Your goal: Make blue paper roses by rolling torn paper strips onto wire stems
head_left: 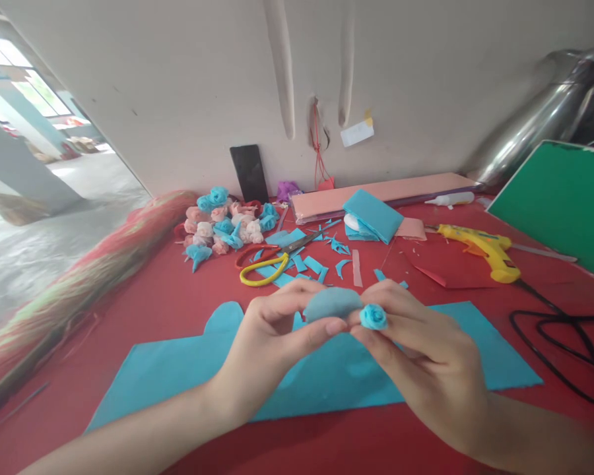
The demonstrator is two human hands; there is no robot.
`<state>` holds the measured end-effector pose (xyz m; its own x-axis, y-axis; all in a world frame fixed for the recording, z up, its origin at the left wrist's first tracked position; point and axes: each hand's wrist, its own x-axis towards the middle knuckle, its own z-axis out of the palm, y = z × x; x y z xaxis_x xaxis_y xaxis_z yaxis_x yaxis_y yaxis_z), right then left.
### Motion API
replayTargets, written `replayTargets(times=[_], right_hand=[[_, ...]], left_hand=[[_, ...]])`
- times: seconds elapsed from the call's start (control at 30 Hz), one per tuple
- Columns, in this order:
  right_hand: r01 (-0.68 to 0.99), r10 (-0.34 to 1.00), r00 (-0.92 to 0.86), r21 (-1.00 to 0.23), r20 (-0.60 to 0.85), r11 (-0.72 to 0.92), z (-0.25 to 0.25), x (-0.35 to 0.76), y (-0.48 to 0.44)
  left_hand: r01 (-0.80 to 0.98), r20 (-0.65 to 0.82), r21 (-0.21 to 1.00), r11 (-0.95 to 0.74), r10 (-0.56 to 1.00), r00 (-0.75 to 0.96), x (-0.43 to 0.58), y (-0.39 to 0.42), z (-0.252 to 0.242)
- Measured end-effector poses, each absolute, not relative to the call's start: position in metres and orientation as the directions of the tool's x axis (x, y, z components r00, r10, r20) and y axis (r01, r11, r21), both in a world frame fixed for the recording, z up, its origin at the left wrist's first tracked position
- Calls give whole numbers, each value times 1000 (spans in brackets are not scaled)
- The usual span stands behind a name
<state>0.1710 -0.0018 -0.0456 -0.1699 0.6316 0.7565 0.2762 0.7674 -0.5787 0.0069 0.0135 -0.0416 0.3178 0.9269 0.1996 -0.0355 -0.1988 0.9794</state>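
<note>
Between the thumb and fingers of my left hand [272, 336] is a rounded blue crepe paper petal [332, 303], held edge-up. My right hand [426, 349] pinches a small rolled blue paper rose [373, 316], its spiral top facing me. The petal's right end reaches the fingertips of my right hand, close beside the rose. Under both hands lies a long blue crepe paper sheet [173, 369] with a rounded lobe at its upper left edge. The underside of the rose is hidden by my fingers.
Beyond my hands lie scissors [264, 270] with red and yellow handles, among blue paper scraps [317, 267]. Finished paper roses [222, 224] are heaped at back left, near a leaning black phone [249, 173]. A yellow glue gun [485, 249] with a black cord [549, 330] rests at right.
</note>
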Motion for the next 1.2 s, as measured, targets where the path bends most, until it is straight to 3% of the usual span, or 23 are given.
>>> replayTargets(times=[0.1,0.3,0.4,0.67,0.87,1.2], right_hand=[[293,625,-194,-564,756,772,-50,173,0],[406,515,-306,-379,801,831,-53,181,0],[423,495,-327,-343,805,839,-53,183,0],[396,481,-349,-339,804,853,-56,184,-2],[404,474,-314,-337,823,851,-54,182,-2],[376,502,-294,-385,813,843,-55,180,-5]], left_hand=[[-6,267,960,-279,914,306,7,10,-40],[65,421,886,-460,855,303,5,6,-30],[84,452,853,-515,810,375,3,4,-28],[67,410,862,-502,769,491,2,-3,-32],[71,453,843,-533,775,440,4,-3,-33],[33,383,904,-427,840,386,6,-4,-35]])
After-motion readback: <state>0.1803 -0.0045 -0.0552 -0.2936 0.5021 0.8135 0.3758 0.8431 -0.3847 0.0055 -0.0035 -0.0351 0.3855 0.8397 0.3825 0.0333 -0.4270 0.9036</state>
